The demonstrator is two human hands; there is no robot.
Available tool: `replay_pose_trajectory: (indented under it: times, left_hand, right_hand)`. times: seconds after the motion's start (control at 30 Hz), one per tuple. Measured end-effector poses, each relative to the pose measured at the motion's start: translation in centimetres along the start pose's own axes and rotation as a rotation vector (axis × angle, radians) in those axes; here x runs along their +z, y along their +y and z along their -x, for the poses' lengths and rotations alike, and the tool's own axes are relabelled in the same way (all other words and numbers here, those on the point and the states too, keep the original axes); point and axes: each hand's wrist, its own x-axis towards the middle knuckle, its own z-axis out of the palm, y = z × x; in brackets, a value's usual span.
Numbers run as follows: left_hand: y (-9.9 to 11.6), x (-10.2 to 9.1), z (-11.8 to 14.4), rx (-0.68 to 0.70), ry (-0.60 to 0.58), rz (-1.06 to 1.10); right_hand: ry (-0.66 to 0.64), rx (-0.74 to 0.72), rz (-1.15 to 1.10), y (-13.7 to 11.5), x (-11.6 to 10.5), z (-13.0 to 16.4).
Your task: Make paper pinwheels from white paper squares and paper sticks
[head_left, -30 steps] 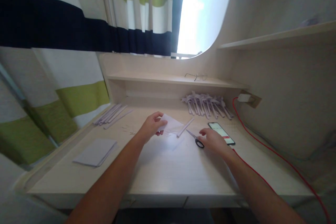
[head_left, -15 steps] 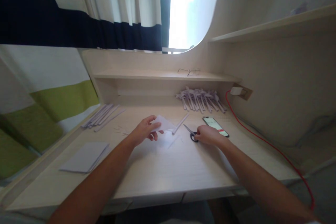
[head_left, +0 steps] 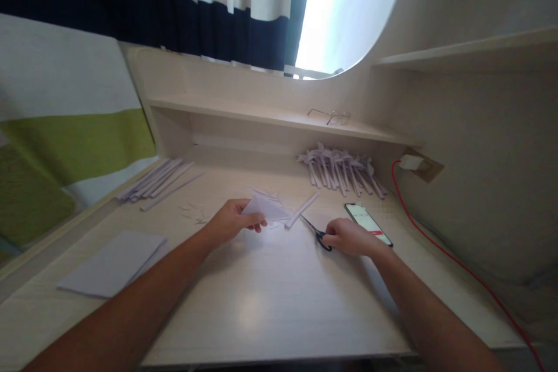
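We see the left hand [head_left: 229, 222] pinching a folded white paper [head_left: 267, 209] just above the worktop [head_left: 270, 302]. Right hand [head_left: 349, 238] is closed around the handles of the black scissors [head_left: 314, 231], blades resting flat, beside a phone [head_left: 368, 224].

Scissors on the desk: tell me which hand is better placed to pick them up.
Right. The right hand already rests on the black handles of the scissors, beside the phone. The left hand is busy holding a sheet of paper and sits farther away.
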Motion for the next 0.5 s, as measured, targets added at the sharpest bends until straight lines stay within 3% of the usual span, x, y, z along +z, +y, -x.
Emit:
replay_pose_trajectory:
  times: [0.17, 0.5]
  left_hand:
    - [0.2, -0.1, 0.1, 0.013, 0.024, 0.013]
    - [0.5, 0.5, 0.5, 0.009, 0.011, -0.019]
  right_hand:
    - [-0.121, -0.137, -0.377, 1.4, -1.1, -0.5]
    - [0.094, -0.205, -0.929, 2.8, -2.4, 0.0]
